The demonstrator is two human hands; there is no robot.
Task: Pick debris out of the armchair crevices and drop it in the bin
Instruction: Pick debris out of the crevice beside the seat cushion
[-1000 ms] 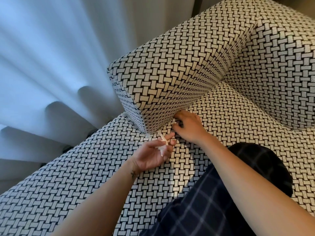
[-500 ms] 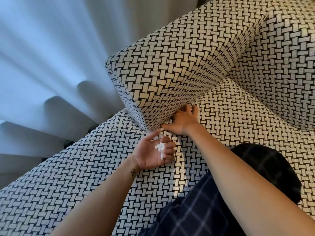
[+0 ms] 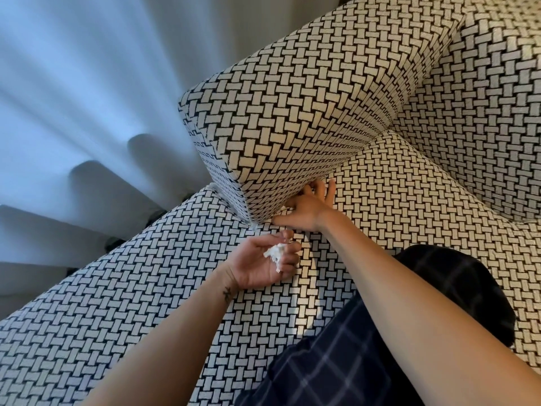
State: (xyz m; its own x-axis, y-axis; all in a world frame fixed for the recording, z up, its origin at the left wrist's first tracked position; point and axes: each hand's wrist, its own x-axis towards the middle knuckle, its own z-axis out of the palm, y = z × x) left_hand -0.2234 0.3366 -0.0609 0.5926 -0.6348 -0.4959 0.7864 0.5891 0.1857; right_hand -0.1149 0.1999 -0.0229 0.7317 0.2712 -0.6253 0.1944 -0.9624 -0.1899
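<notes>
Crumpled white paper scraps (image 3: 275,254) sit in the upturned left hand (image 3: 259,266), whose fingers curl loosely round them above the black-and-white woven armchair seat (image 3: 415,206). The right hand (image 3: 306,209) reaches into the crevice under the woven armrest (image 3: 292,112). Its fingertips are hidden, so its grip cannot be told.

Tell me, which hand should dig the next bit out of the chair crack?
Right. The right hand has fingers reaching into the crack between armrest and seat cushion. The left hand is cupped around white scraps, apart from the crack, so it is busy.
</notes>
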